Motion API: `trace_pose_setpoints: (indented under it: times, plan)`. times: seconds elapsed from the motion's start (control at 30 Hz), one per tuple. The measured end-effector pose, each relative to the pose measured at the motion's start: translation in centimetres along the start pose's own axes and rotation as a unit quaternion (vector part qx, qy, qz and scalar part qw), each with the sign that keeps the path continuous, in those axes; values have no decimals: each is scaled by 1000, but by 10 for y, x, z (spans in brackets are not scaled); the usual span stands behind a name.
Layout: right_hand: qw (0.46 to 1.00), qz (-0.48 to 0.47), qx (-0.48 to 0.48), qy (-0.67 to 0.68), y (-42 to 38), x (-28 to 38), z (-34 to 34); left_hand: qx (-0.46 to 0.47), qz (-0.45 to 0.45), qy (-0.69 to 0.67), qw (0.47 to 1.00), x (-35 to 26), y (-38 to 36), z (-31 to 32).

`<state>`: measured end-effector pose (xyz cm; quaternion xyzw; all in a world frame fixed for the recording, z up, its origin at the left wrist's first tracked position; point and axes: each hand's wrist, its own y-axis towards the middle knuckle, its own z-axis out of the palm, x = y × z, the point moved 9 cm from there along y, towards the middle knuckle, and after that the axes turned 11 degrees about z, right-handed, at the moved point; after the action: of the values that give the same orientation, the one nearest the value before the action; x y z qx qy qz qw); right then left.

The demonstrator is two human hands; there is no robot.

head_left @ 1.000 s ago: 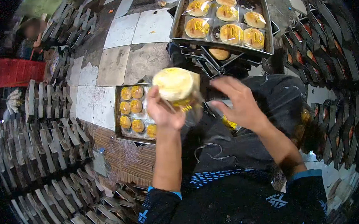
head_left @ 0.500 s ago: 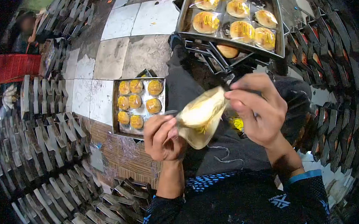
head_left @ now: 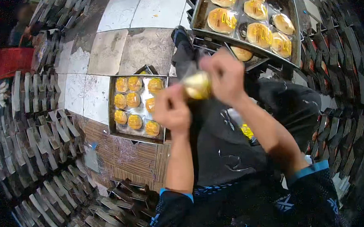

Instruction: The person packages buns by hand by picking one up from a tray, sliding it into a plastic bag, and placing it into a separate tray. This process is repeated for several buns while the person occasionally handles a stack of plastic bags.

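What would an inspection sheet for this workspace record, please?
Surface: stained tiled floor; brown striped panel beside the left tray.
Things: the left tray and right tray both hold buns in yellow-printed clear wrappers.
Clutter: yellow item by the lap; pale strands on the dark trousers.
Hands: left hand and right hand both pinch a wrapped bun, blurred.
Cables: nothing seen.
Surroundings: dark stacks on both sides; red crate and another person at upper left.

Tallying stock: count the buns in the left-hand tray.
9 buns: three down the left side, three down the middle, three down the right. The left hand may hide more.
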<state>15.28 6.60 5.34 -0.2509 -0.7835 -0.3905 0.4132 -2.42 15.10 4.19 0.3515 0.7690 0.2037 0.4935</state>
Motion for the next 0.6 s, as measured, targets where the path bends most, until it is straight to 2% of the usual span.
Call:
trace_pose_setpoints:
  times: [0.03,0.07,0.13,0.17,0.2,0.23,0.27,0.33,0.37,0.4,0.47,0.53,0.6]
  plan:
    - [988,140,-39,46,12,-27,-12,-65,-238,-158,956,43,-13,0]
    - [988,140,-39,47,3,-25,-16,-13,-229,-121,966,42,-17,-4]
    - [979,202,-18,-23,-44,-29,-20,4,-339,-227,913,39,-46,-18]
    - [964,264,7,-19,-75,-44,-20,35,-310,-206,927,37,-62,-29]
    - [952,303,31,-15,-109,-60,-19,79,-328,-137,931,32,-82,-41]
    - [928,367,62,-5,-136,-65,-20,119,-286,-66,948,33,-108,-51]
    - [924,379,53,-7,-146,-69,-31,148,-270,-17,951,17,-113,-58]
    - [886,359,262,-132,-165,-73,-22,127,-103,33,986,-17,-105,-69]
    - [924,299,206,-118,-147,-58,-40,94,-166,-14,982,-13,-109,-78]
    - [930,300,157,-143,-132,-53,-58,53,-228,-57,970,-8,-111,-88]
    - [953,270,107,-88,-93,-25,-76,51,-265,-82,959,-5,-83,-86]
    - [983,51,177,15,-68,27,-49,80,-272,-101,954,8,-57,-65]
    - [956,17,281,-79,-67,38,-12,95,-339,-155,923,18,-41,-34]
